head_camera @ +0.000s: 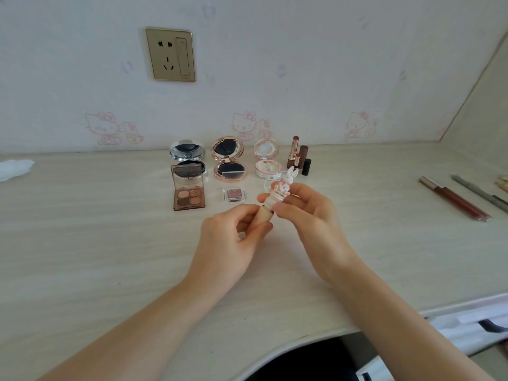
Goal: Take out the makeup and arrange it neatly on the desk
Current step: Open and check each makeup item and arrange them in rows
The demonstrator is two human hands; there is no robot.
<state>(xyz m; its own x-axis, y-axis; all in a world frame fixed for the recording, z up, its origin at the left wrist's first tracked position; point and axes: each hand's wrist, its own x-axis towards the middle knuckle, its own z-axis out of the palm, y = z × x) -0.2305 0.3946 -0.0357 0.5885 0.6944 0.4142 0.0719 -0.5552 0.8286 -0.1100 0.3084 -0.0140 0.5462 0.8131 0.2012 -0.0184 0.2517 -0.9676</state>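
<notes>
Head view is showing a small cream-coloured lipstick tube [264, 215] being held above the middle of the pale wood-grain desk [82, 243]. The left hand [233, 237] is curling its fingers around the tube's lower barrel, while the right hand [305, 213] is pinching the cap [283, 185], which is topped with a white and pink rabbit figure. A dark gap is showing where cap and barrel meet, though whether they are parted I cannot tell.

Just behind the hands, a small clear square pot of pink glitter shadow [234, 194] is lying flat, and to its left a brown four-pan eyeshadow palette [188, 188] is standing open. Along the wall, three round compacts are sitting open in a row: a silver one [187, 155], a rose-gold one [229, 159] and a pale pink one [267, 160]. Beside the pink one, a cluster of uncapped brown lipsticks [298, 158] is standing upright. Well apart at the right, two long slim reddish-brown lip gloss tubes [455, 199] are lying beside a grey pencil [479, 192].
</notes>
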